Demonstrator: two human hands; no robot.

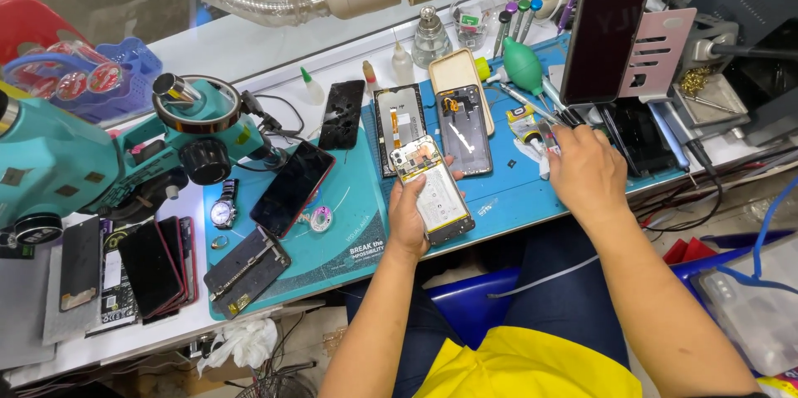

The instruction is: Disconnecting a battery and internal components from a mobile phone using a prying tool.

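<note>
Left hand curled up from below around an opened phone, back cover off, battery and board showing, thumb along the left edge, fingers wrapped behind; forearm rising from the near edge over the blue mat. Phone held tilted, just above the near middle of that mat. Right hand reaching farther right, palm down, knuckles up, fingers bent onto a cluster of small tools at the mat's right end; whether anything is pinched there cannot be told. Just beyond the held phone, two more stripped phone bodies side by side, and one tan back cover tucked behind them. Farther left, one cracked dark screen and one red-edged phone lying face up. One wristwatch near the left border of the mat. At the near left, one stack of dark phones. One teal microscope at the far left. One green rubber blower at the far side, and one phone propped upright on a stand to its right.
</note>
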